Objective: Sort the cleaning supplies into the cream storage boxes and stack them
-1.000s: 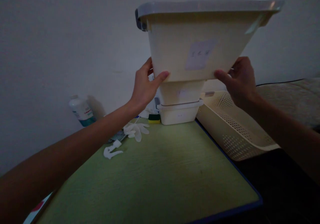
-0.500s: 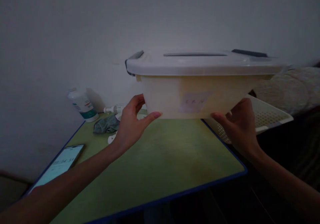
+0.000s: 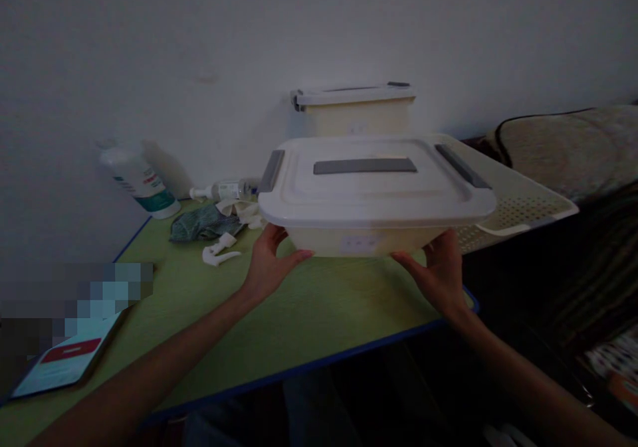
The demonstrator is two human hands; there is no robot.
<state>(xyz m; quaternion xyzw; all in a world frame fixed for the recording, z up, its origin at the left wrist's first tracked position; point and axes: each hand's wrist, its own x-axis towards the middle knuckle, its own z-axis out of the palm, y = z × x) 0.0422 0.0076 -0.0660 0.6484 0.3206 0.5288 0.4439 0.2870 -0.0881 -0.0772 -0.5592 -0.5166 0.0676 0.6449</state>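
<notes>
I hold a cream plastic storage box (image 3: 369,241) with a white lid and grey latches just above the green table (image 3: 279,321). My left hand (image 3: 269,264) grips its lower left side, thumb along the front. My right hand (image 3: 438,274) grips its lower right side. A small paper label shows on the box front. Behind it, a second lidded cream box (image 3: 355,107) stands against the wall.
A white bottle (image 3: 139,181), a clear spray bottle (image 3: 224,190), a grey cloth (image 3: 199,222) and white gloves (image 3: 219,253) lie at the table's back left. A phone (image 3: 67,360) rests near the left edge. A perforated cream basket (image 3: 518,208) sits to the right.
The box I hold has come down from head height to just above the table and nearer to me. The stacked box behind it has come into sight.
</notes>
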